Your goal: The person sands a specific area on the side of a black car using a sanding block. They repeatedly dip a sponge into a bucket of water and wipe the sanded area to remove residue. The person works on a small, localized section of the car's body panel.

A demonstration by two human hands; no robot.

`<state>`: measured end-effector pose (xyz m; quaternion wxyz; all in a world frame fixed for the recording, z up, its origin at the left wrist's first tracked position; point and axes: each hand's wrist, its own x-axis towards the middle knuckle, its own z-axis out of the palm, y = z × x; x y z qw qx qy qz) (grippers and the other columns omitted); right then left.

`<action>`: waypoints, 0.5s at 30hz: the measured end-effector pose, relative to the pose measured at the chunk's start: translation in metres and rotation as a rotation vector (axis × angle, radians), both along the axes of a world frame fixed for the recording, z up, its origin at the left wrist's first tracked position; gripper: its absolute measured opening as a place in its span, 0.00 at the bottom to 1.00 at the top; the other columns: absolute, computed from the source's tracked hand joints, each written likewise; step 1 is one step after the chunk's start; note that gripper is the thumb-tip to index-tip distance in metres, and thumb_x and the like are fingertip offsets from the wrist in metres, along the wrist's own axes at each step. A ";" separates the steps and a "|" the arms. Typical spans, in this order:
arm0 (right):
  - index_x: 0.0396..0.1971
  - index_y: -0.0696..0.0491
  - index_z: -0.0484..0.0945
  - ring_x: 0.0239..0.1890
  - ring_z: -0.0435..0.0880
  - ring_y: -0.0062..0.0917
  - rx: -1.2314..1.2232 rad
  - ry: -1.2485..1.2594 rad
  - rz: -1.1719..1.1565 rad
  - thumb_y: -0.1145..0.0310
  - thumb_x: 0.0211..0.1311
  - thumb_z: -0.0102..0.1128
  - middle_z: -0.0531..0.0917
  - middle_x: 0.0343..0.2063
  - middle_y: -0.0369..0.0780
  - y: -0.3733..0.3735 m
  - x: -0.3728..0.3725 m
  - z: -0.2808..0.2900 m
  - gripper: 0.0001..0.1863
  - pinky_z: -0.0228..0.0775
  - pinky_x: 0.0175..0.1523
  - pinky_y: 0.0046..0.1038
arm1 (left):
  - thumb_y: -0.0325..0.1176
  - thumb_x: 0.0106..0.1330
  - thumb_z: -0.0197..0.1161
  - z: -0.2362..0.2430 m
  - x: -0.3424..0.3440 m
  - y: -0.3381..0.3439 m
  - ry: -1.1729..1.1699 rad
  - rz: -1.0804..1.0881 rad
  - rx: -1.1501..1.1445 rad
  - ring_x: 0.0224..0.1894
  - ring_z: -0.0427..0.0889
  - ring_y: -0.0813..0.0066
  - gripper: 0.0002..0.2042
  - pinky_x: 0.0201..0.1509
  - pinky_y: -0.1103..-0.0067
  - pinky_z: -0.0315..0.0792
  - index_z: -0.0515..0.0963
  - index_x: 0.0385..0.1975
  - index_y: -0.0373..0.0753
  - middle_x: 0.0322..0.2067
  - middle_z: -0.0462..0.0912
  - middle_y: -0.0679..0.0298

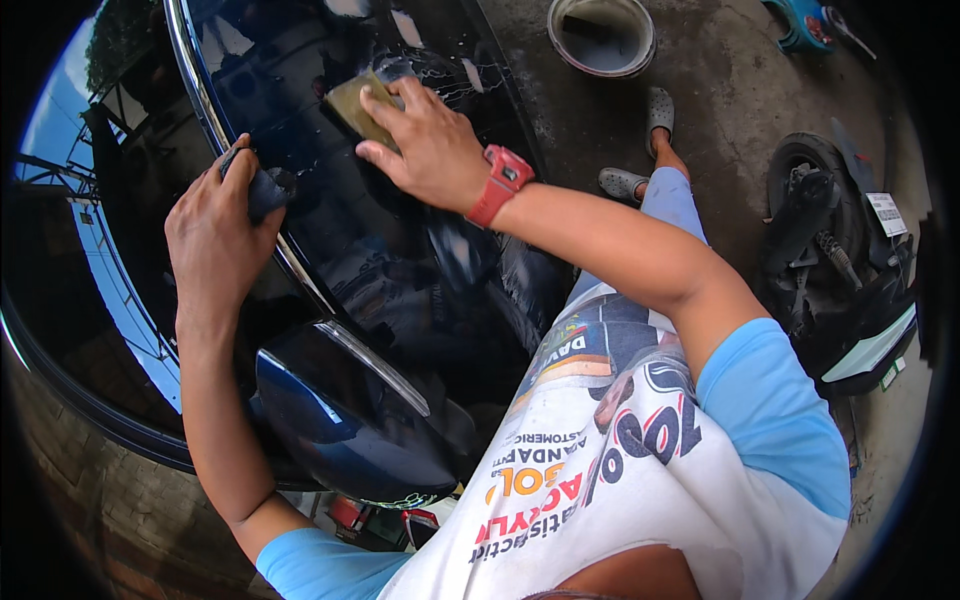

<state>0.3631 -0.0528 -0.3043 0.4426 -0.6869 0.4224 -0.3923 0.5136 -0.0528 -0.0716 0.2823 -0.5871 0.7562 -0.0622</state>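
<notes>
With fingers spread across its back, my right hand presses a flat olive-tan pad against the glossy dark blue car door. Whitish wet streaks run over the paint just beyond the pad. My left hand is closed around a bunched dark blue cloth, resting at the chrome strip below the car's window. Part of the cloth is hidden inside the fingers. A red wristwatch is on my right wrist.
The side mirror juts out between my left forearm and my body. On the concrete floor stands a round bucket of cloudy liquid with a dark piece in it. A motorcycle is at the right, and a teal object lies far right.
</notes>
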 end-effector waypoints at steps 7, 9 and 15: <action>0.65 0.52 0.81 0.57 0.85 0.50 0.168 0.009 -0.147 0.47 0.71 0.65 0.82 0.57 0.52 -0.073 0.013 -0.053 0.31 0.78 0.63 0.45 | 0.28 0.52 0.78 -0.001 -0.008 -0.010 0.010 0.018 0.016 0.55 0.89 0.54 0.24 0.61 0.63 0.81 0.81 0.51 0.36 0.59 0.87 0.57; 0.66 0.51 0.80 0.60 0.83 0.48 0.196 0.013 -0.058 0.47 0.71 0.66 0.81 0.58 0.50 -0.048 0.014 -0.036 0.32 0.78 0.63 0.44 | 0.27 0.52 0.76 0.001 0.000 0.000 -0.013 0.027 0.013 0.54 0.89 0.53 0.24 0.61 0.62 0.81 0.81 0.51 0.36 0.59 0.87 0.58; 0.65 0.50 0.80 0.60 0.82 0.42 0.020 -0.028 -0.035 0.52 0.69 0.68 0.79 0.58 0.46 0.009 -0.018 -0.023 0.29 0.81 0.60 0.43 | 0.27 0.52 0.76 -0.001 -0.005 -0.004 0.017 0.033 0.024 0.55 0.89 0.53 0.22 0.61 0.62 0.81 0.81 0.49 0.36 0.60 0.87 0.57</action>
